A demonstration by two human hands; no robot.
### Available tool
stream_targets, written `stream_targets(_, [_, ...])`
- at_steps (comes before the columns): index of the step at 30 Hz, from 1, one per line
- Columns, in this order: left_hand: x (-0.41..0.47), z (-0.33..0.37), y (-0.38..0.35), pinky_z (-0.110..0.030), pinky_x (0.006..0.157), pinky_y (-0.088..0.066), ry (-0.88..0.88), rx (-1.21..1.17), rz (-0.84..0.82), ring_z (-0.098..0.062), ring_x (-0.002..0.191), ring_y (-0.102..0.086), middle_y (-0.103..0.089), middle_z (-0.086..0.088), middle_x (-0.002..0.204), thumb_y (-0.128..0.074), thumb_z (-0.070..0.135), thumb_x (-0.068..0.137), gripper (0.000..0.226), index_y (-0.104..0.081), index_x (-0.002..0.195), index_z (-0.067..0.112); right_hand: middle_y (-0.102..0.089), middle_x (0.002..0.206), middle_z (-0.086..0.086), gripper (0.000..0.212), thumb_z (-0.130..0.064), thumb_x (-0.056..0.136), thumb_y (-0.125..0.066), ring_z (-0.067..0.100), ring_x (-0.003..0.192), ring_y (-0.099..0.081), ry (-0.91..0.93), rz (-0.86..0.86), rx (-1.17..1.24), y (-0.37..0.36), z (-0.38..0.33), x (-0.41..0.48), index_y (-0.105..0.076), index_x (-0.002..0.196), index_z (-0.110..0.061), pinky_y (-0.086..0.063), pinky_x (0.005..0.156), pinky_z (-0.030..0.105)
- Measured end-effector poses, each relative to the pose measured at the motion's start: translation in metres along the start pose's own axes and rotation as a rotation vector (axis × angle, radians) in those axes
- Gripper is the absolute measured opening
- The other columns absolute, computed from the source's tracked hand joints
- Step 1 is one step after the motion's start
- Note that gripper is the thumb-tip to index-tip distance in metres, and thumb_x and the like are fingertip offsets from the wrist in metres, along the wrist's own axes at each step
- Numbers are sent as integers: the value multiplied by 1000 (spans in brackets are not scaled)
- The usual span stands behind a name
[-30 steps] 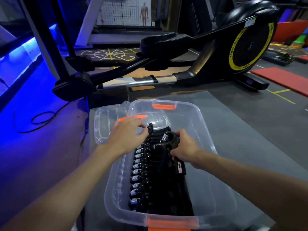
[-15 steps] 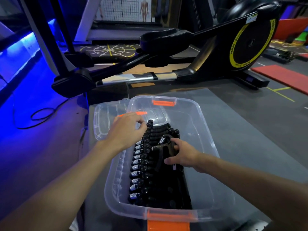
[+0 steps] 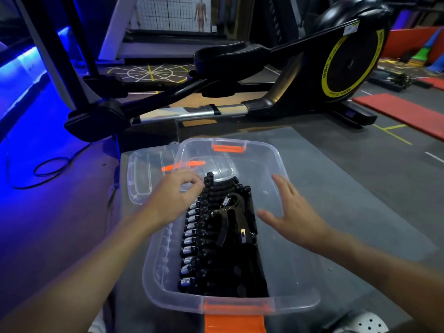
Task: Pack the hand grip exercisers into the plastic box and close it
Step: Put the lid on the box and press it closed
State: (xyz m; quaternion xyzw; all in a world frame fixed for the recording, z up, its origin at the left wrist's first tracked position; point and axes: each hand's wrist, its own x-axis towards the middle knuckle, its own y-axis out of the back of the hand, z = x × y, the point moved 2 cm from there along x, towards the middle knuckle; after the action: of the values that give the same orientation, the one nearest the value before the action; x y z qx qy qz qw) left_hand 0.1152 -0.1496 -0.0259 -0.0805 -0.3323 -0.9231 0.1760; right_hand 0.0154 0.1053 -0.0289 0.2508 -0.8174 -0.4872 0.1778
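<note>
The left hand (image 3: pixel 176 197) has its fingers curled, with the fingertips pinched at the top of the row of hand grip exercisers (image 3: pixel 206 239) near the far end of the plastic box (image 3: pixel 283 267). It looks like it is steadying the row, but I cannot tell if it really squeezes one. The right hand (image 3: pixel 292 212) is flat and loose, fingers spread, holding nothing. It floats over the bare right part of the box.

One loose exerciser (image 3: pixel 227 213) lies on top of the row, tipped sideways, not tucked in like the others. I think this is the trouble spot. If it stays sticking up, the lid may bump on it and not click shut. If the left hand lets go too fast, the standing row could flop over toward the bare side of the box, because nothing props it there.

The box is see-through with an orange clip (image 3: pixel 236 307) on its near edge and another orange clip (image 3: pixel 228 148) on its far edge. Inside, the exercisers stand packed close in a long row along the left side, their shiny springs showing. The right side of the box has nothing in it.

The lid (image 3: pixel 144 174) lies flat just left of the box, partly under its far corner. It is not on yet.
</note>
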Motion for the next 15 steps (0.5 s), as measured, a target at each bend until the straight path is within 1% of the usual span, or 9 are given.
stream_targets(2, [0,-1,0,-21,91,-43,3,-56,24,2,102,-59,-70,15,96,-51,41,81,31,-74,83,22,-13,161,-12,93,-52,84,-64,11,146,-20,19,19,124,0,5,1,-7,153,-27,-24,114,28])
stream_targets(3, [0,-1,0,-25,93,-44,6,-71,31,0,102,-60,-71,15,95,-49,43,80,32,-75,82,23,-13,160,-14,96,-51,82,-67,10,145,-23,13,17,182,0,7,2,-7,153,-29,-24,114,26])
stream_targets(5, [1,0,0,-29,95,-46,8,-92,41,-1,102,-62,-72,14,94,-48,45,79,34,-75,82,24,-14,159,-17,104,-51,76,-74,11,143,-27,13,-15,251,0,10,4,-6,152,-32,-27,116,30])
stream_targets(6, [1,1,-1,-29,95,-46,6,-102,48,-1,101,-62,-73,14,94,-48,46,78,35,-75,82,24,-13,159,-16,108,-52,73,-76,11,143,-28,15,-31,259,-1,11,5,-6,152,-33,-27,116,31])
stream_targets(8, [1,3,-1,-27,94,-46,7,-119,64,0,100,-63,-73,15,93,-48,48,77,35,-75,82,25,-13,160,-13,112,-52,69,-79,10,144,-24,27,-38,237,-1,13,6,-7,153,-32,-25,116,29])
stream_targets(12, [-1,5,-4,-26,95,-45,16,-133,80,2,101,-62,-72,14,95,-51,42,80,31,-75,83,23,-16,160,-9,111,-49,69,-80,13,144,-27,34,-52,237,5,14,9,-9,152,-31,-26,112,26])
stream_targets(14, [-2,5,-4,-21,93,-43,15,-149,94,2,101,-61,-71,14,96,-50,38,81,29,-75,84,22,-16,160,-9,107,-53,72,-75,13,145,-24,35,-75,193,8,13,10,-9,153,-29,-23,113,26])
stream_targets(15, [-2,4,-2,-17,92,-42,18,-157,116,3,101,-60,-70,14,98,-50,34,82,28,-74,85,21,-15,161,-7,102,-59,76,-68,15,146,-20,43,-77,99,8,11,10,-9,153,-28,-20,116,29])
